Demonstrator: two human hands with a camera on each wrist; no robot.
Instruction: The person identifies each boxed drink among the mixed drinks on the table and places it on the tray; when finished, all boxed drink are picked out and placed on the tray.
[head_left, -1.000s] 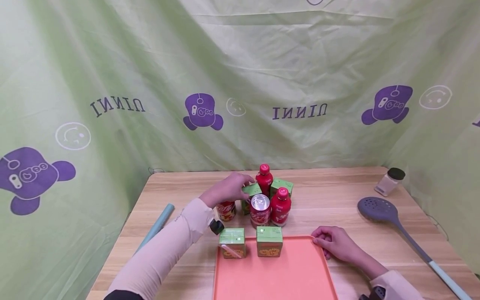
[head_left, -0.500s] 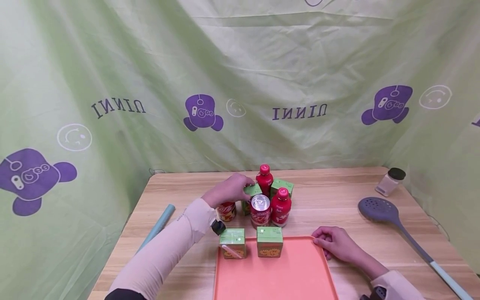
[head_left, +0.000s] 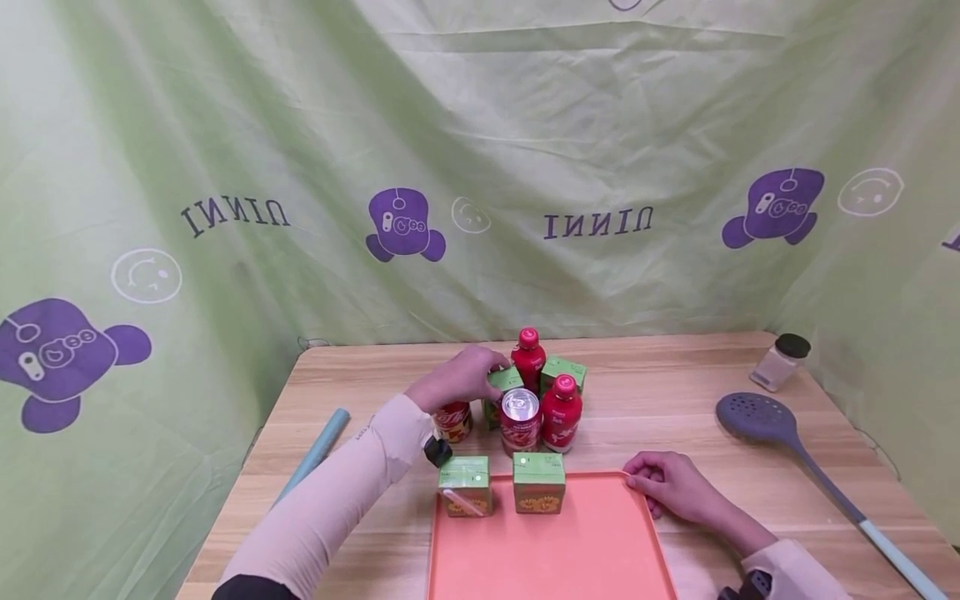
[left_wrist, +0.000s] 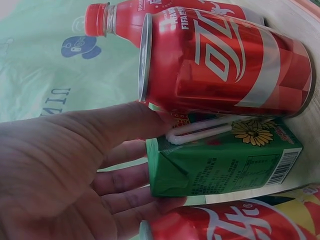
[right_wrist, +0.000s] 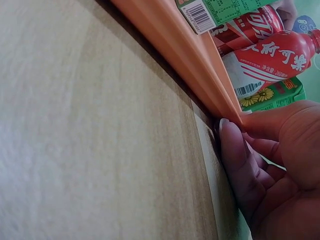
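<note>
My left hand (head_left: 457,379) grips a green drink carton (left_wrist: 220,170) at its top end, thumb on one side and fingers behind. A straw is attached to that carton, which stands between two red soda cans, one close in front (left_wrist: 220,60) and one at the left (head_left: 453,423). My right hand (head_left: 673,487) pinches the far right corner of the pink-orange tray (head_left: 555,558) between thumb and fingers. On the tray's far edge sit two green cartons, one at left (head_left: 465,487) and one nearer the middle (head_left: 538,485).
Two red bottles, one in front (head_left: 562,417) and one behind (head_left: 528,362), stand right of the gripped carton, beside another green carton (head_left: 564,372). A slotted spoon (head_left: 757,419) and black-lidded jar (head_left: 780,363) lie at right. A blue rod (head_left: 318,450) lies at left.
Both hands stay almost where they were, the left on the carton and the right at the tray corner. The objects have not visibly moved.
</note>
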